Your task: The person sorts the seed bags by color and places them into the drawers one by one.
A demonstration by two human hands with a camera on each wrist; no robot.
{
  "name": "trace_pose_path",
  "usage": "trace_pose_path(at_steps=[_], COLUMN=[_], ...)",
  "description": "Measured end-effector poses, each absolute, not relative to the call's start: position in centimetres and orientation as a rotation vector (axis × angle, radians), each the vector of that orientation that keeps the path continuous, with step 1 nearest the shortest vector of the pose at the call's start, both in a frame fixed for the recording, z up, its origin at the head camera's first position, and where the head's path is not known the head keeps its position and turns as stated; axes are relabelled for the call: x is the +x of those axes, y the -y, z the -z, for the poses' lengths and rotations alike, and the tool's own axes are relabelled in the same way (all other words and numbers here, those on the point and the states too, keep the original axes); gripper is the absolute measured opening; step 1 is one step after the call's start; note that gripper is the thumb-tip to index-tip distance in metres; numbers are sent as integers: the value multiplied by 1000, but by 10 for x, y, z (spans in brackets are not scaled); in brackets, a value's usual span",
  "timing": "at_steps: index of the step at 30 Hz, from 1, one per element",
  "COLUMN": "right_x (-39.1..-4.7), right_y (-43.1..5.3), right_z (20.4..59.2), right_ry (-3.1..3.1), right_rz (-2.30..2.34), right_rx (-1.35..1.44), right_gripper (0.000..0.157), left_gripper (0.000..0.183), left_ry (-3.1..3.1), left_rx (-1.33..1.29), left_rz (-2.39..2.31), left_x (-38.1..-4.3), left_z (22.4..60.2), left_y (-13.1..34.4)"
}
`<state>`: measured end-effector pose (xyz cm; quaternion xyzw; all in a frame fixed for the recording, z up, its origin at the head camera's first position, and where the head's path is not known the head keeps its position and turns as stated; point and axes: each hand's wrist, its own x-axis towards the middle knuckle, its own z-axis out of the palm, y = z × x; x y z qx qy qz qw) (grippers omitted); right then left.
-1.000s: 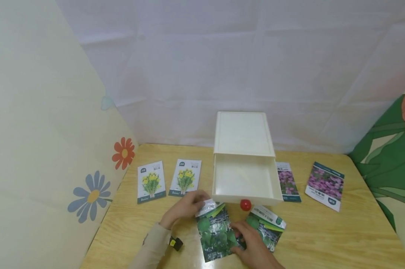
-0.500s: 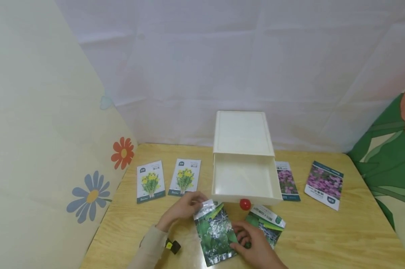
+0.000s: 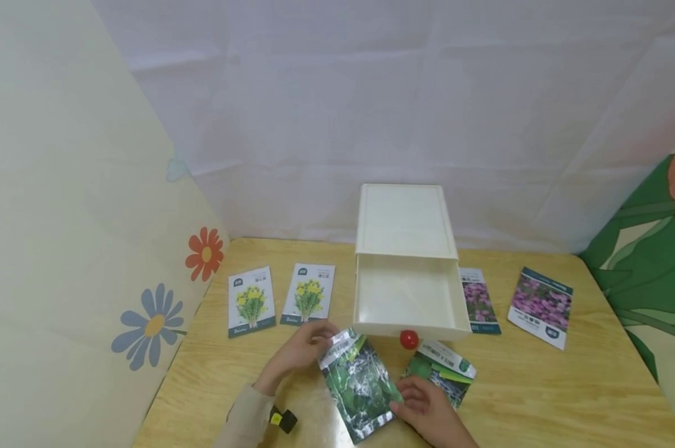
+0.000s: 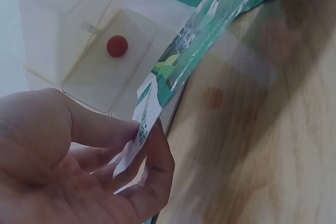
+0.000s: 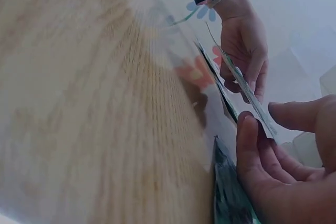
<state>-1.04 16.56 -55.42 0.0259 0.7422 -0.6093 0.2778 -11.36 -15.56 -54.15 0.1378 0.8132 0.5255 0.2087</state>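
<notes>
A glossy green seed packet (image 3: 359, 386) is held between both hands, tilted and in front of the white drawer box. My left hand (image 3: 305, 346) pinches its white top end between thumb and fingers, which the left wrist view shows closely. At the opposite lower corner, my right hand (image 3: 429, 410) has its thumb on the front and fingers behind. A second green seed packet (image 3: 446, 367) lies on the table, partly covered by the right hand. In the right wrist view, a dark packet edge (image 5: 220, 90) runs alongside the held packet (image 5: 247, 90).
The drawer (image 3: 412, 298) of the white box (image 3: 407, 221) is pulled out, with a red round knob (image 3: 409, 339) on its front. Two yellow-flower packets (image 3: 252, 305) lie to the left, two purple-flower packets (image 3: 541, 308) to the right. A cream wall stands at the left.
The held packet has turned, its top end shifting left and its lower end right. My left hand has moved slightly left, the right slightly right. The box and other packets stay put.
</notes>
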Motion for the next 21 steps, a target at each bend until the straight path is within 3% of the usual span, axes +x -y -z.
trace_pose_path(at_steps=[11, 21], right_x=[4, 0], right_y=[-164, -177], right_z=[556, 553], right_ry=[-1572, -1556], right_rz=[1968, 1974], right_rx=[140, 218], right_gripper=[39, 33], left_gripper=[22, 28], left_ry=[-2245, -2239], left_rx=[317, 311], left_rz=[-1575, -1534], left_x=[-102, -95], left_z=[536, 529], left_y=[156, 155])
